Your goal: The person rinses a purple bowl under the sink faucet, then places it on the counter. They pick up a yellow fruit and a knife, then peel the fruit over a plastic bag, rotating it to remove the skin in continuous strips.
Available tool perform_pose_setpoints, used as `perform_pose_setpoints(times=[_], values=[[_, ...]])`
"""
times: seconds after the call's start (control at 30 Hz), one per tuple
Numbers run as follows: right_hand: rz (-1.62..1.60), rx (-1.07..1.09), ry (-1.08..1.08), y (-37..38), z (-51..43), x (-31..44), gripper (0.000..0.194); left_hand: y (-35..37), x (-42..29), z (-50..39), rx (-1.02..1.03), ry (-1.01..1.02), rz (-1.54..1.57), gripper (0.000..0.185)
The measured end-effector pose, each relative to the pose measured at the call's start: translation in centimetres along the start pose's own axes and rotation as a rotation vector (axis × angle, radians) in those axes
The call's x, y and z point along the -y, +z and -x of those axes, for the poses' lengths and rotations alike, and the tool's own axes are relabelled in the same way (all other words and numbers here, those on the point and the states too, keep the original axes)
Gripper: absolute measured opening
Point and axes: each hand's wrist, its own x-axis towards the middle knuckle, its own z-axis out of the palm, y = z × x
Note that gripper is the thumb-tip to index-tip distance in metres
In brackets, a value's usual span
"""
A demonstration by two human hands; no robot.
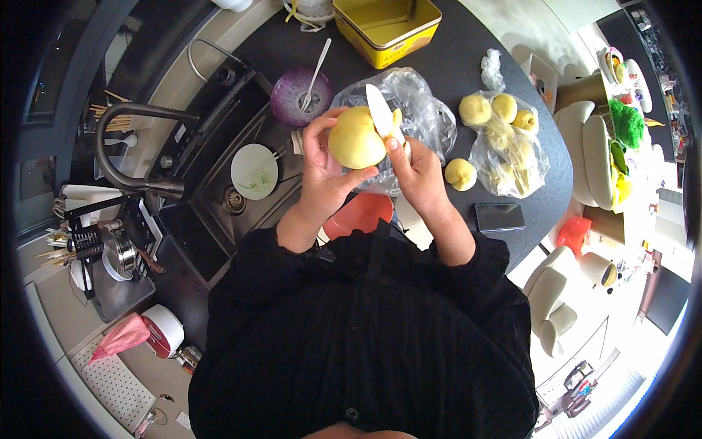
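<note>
A large round yellow fruit (pixel 356 138), perhaps a pear, rests in my left hand (pixel 323 170), its fingers curled around the left side and the thumb below. My right hand (pixel 419 173) grips a small knife with a white blade (pixel 378 107); the blade points up beside the fruit's right side. A strip of peel or a piece of fruit (pixel 397 117) shows by the blade. The knife's handle is mostly hidden by my fingers. Behind both hands lies a crumpled clear plastic bag (pixel 433 118), and a red bowl (pixel 362 214) is below them.
Right of my hands are a loose yellow fruit (pixel 460 174), a clear bag of yellow fruits (pixel 510 156) and a phone (pixel 499 217). A purple bowl with a white fork (pixel 316 71) and a yellow tin (pixel 384 41) stand beyond. A white plate (pixel 254 171) sits in the sink at left, near the faucet (pixel 164 187).
</note>
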Motion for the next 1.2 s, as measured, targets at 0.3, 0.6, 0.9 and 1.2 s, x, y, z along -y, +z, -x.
perform_pose_setpoints(times=[0.3, 0.6, 0.9, 1.2], values=[[0.072, 0.13, 0.057, -0.7, -0.6, -0.3, 0.06, -1.0, -0.6, 0.0, 0.072, -0.217, -0.079, 0.101], [0.039, 0.193, 0.1, -1.0, -0.6, 0.0, 0.066, -2.0, -0.3, 0.0, 0.083, -0.24, 0.077, 0.076], [0.102, 0.236, 0.187, -2.0, -0.7, 0.9, 0.067, -1.8, -1.0, 0.4, 0.136, -0.294, 0.225, 0.07], [0.014, 0.265, 0.107, -2.3, -0.5, 1.1, 0.06, -1.7, -1.6, -0.1, 0.178, -0.254, 0.164, 0.08]])
